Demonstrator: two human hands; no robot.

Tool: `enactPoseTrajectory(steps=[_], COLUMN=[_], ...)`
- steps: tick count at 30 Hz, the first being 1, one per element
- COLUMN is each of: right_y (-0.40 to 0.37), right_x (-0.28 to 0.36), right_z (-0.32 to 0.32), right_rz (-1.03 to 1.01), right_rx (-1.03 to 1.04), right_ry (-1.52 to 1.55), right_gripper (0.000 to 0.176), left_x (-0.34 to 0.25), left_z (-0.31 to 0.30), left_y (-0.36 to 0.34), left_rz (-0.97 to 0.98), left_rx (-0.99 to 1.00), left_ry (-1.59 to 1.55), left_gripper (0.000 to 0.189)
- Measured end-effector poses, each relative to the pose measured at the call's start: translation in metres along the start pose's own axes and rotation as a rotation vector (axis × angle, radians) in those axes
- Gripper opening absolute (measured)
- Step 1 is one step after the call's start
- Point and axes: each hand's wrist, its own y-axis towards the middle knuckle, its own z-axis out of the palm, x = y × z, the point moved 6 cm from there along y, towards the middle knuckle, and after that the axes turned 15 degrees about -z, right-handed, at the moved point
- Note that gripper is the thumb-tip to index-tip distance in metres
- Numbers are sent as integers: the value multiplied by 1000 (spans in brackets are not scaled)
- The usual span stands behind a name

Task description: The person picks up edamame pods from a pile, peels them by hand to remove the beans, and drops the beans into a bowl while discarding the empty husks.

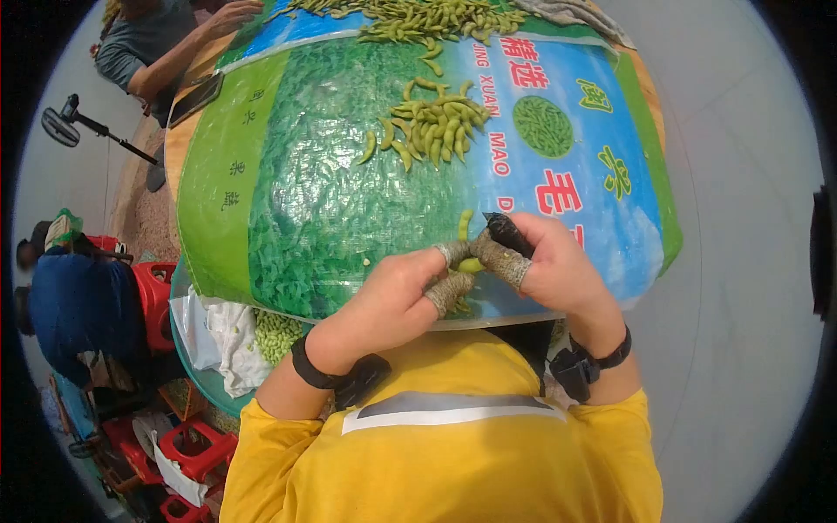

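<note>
Near the front edge of the printed sack covering (323,200), my left hand (397,292) and my right hand (558,261) meet, both closed around one green soybean pod (471,264). Grey-brown wrapping covers fingers on both hands. A black cover (507,232) is on my right thumb. Just beyond my fingertips lies another soybean pod (466,223). Farther off, a small heap of soybean pods (440,126) rests on the covering. Some green bits show beneath my hands, partly hidden.
A larger pile of pods (427,19) spreads along the far side. At the far left sit a phone (197,99) and another person's arm (187,48). Lower left, a teal basin (209,380) holds shelled beans (276,335) and white cloth (234,344). Red stools (196,449) stand beyond.
</note>
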Motion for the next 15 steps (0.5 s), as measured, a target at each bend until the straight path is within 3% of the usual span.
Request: enactPoseTrajectory(steps=[4, 6, 7, 10, 15], right_y=[-1, -3, -5, -16, -25], right_x=[-8, -14, -14, -10, -2], right_z=[7, 13, 16, 25, 31], right_rz=[-7, -49, -93, -126, -86], right_rx=[-9, -43, -79, -24, 96], right_ry=[-29, 23, 73, 56, 28], right_gripper=[20, 21, 22, 27, 31], left_x=[13, 17, 20, 26, 33], left_z=[7, 3, 3, 1, 3], left_y=[1, -1, -2, -2, -3], left_rz=[-91, -209, -214, -197, -185], left_rx=[24, -26, -31, -18, -35], left_ry=[91, -26, -26, -406, -407], left_gripper=[24, 19, 19, 16, 16])
